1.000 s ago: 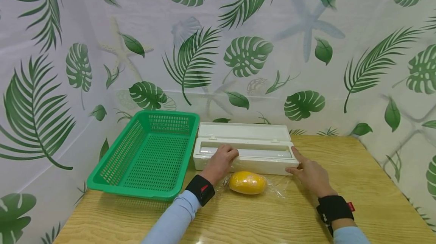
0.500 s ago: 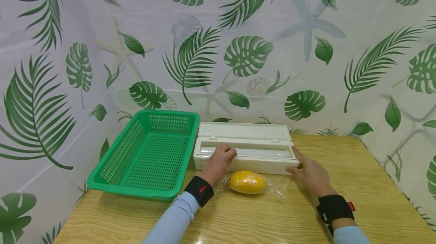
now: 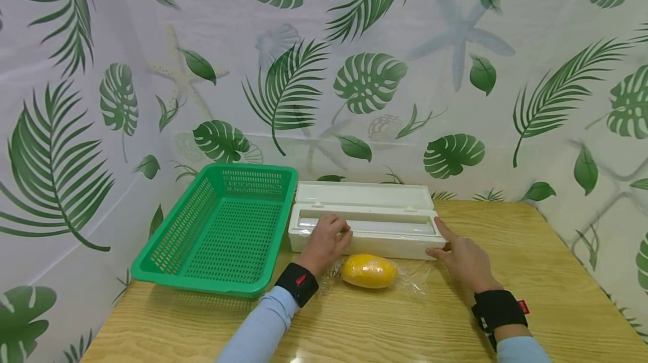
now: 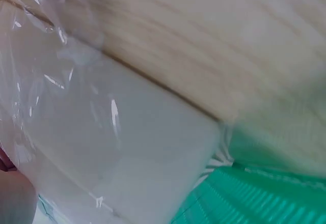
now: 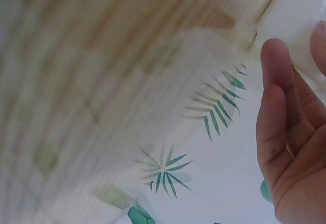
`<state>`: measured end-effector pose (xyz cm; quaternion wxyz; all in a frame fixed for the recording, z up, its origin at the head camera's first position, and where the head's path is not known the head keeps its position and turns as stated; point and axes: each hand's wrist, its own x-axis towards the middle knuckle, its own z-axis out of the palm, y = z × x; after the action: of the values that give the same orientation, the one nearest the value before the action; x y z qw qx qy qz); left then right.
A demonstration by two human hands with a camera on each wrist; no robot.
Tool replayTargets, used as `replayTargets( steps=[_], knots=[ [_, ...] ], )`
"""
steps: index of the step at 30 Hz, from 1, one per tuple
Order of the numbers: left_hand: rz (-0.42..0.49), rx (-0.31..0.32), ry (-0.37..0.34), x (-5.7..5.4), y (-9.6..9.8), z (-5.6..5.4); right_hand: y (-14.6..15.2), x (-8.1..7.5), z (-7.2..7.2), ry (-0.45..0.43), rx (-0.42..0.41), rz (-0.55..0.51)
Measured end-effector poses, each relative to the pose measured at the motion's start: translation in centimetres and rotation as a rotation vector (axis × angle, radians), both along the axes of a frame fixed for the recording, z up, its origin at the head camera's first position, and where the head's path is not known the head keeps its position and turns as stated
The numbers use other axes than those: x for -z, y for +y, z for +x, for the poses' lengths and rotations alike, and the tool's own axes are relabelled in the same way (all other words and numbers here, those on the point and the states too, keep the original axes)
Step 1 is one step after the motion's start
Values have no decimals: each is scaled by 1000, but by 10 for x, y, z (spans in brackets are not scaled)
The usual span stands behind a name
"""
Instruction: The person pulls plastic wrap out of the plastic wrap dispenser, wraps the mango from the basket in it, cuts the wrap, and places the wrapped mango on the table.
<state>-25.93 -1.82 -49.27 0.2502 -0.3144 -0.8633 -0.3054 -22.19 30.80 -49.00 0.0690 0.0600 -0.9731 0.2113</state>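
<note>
In the head view a long white cling film dispenser box [image 3: 395,247] stands with its lid [image 3: 364,196] tipped back. A roll of cling film [image 3: 390,226] lies inside it. My left hand [image 3: 326,242], fingers curled, pinches the cling film [image 4: 66,91] at the box's front edge. The left wrist view shows the sheet, clear and creased, draped over the box's front. With thumb in front and fingers at the end, my right hand [image 3: 463,261] grips the box's right corner. A yellow oval thing wrapped in film [image 3: 369,271] lies on the table just before the box.
A green plastic basket [image 3: 202,285] stands at the left, close to the box's left end. The wooden table [image 3: 395,329] reaches back to a leaf-printed cloth [image 3: 374,143] hung behind and at the sides.
My left hand has shifted very slightly left and toward me along the box's front edge. The right hand, the box and the yellow thing stay where they were.
</note>
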Motion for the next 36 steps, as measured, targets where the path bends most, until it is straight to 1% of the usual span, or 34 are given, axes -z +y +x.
replayTargets(
  steps=[5,7,12,19,27,30,34,36],
  knots=[
    [40,-19,-52,-1,3,-1,1,0,-1,-3,3,6],
    [62,-16,-53,-1,3,-1,1,0,-2,-2,4,7],
    [108,-12,-24,1,4,-2,1,0,-1,4,5,4],
    [127,-27,-45,2,4,-3,0,-1,0,-6,1,-6],
    [135,-37,-43,2,3,-2,0,-2,2,2,2,-7],
    [135,-39,-25,3,2,-3,0,-2,2,6,1,-5],
    [132,-55,34,5,0,-5,1,0,1,9,-1,-3],
    [131,-64,51,6,-1,-5,2,0,0,9,-2,-4]
  ],
)
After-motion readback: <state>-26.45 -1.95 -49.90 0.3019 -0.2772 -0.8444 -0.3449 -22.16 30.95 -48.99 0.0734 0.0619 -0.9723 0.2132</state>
